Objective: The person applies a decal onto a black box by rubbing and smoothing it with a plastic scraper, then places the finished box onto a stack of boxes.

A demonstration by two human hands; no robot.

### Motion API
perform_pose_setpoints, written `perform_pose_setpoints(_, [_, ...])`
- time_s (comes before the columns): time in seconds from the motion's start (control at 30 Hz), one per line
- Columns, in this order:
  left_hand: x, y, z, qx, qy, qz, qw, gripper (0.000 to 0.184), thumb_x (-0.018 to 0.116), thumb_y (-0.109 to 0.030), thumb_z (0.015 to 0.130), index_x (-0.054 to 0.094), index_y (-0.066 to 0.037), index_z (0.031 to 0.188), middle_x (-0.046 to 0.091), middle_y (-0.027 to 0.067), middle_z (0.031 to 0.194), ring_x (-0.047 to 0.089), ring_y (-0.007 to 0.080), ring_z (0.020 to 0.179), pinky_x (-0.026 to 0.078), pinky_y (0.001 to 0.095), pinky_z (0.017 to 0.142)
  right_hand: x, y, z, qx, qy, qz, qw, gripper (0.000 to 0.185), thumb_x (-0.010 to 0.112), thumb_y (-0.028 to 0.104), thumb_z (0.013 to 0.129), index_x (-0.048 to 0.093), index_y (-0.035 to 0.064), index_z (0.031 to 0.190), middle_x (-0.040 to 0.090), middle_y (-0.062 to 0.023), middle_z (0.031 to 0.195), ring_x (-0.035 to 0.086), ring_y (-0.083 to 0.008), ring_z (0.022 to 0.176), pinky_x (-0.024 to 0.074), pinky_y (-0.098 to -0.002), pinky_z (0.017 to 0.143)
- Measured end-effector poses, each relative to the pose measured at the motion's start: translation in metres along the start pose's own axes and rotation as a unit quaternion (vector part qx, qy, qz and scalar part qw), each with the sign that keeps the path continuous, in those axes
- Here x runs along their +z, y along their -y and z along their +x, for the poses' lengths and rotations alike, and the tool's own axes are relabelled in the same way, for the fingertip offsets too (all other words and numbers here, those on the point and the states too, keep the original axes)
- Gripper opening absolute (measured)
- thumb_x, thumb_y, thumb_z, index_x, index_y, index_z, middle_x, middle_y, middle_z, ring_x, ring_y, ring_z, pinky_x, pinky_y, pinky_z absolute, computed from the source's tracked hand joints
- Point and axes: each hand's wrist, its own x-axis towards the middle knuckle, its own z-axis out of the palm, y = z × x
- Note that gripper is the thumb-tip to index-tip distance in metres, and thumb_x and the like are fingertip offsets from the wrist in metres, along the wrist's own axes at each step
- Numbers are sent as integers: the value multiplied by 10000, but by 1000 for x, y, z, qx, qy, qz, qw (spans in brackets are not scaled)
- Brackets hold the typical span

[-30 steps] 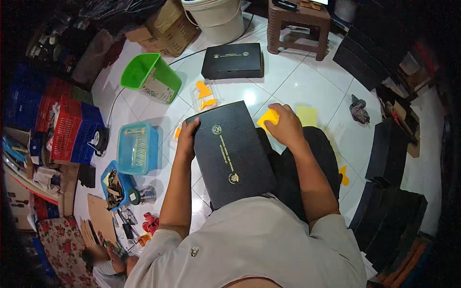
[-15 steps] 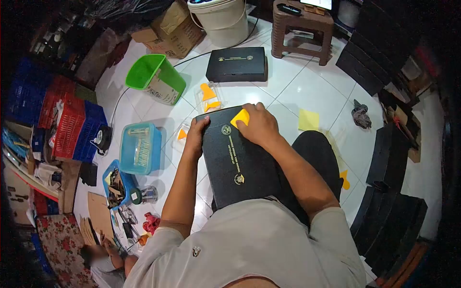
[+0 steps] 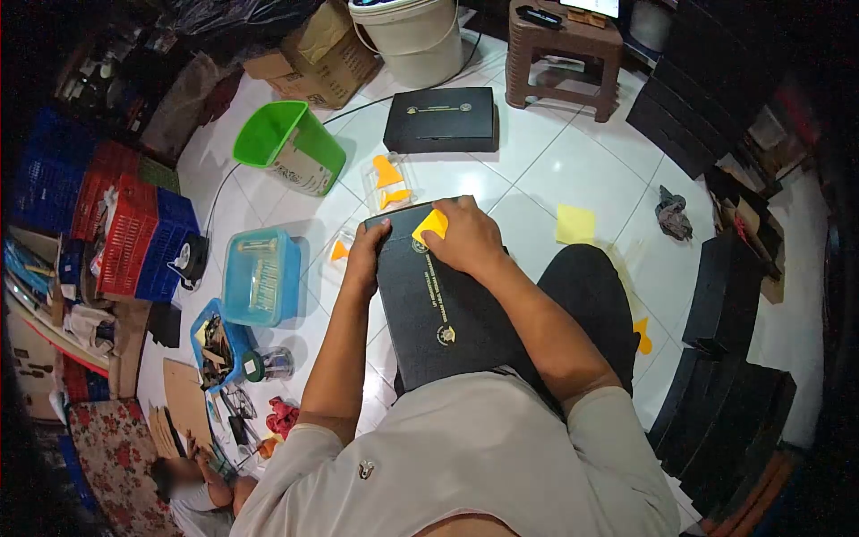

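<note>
Fingers (image 3: pixel 446 208) of our right hand (image 3: pixel 472 240) are closed on a small flat yellow square piece (image 3: pixel 432 226), which juts out to the left of them, above the far end of a black rectangular box with gold lettering (image 3: pixel 470 313); we cannot tell whether it touches the lid. Our left hand (image 3: pixel 363 255) grips the box's far left corner, thumb on top, other fingers mostly hidden. The box lies beside our black-trousered right knee (image 3: pixel 586 291).
</note>
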Motion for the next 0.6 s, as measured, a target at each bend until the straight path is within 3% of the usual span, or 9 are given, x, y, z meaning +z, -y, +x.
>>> perform_pose_setpoints(0.13, [-5, 1, 2, 17, 2, 9, 1000, 486, 681, -370, 938, 542, -24, 1250, 640, 107, 1122, 612, 196, 1032, 490, 310, 919, -2, -2, 3, 22, 12, 28, 999, 540, 780, 383, 816, 677, 124, 1280, 619, -205, 1190, 673, -378, 1071, 558, -462, 915])
perform_pose_setpoints(0.6, [-4, 6, 4, -4, 12, -16, 1000, 499, 687, -350, 939, 534, -23, 1284, 647, 123, 1173, 613, 212, 1074, 481, 320, 960, 2, -2, 2, 10, -5, 9, 1000, 546, 775, 391, 819, 675, 101, 1270, 612, -201, 1190, 678, -372, 1057, 563, -468, 907])
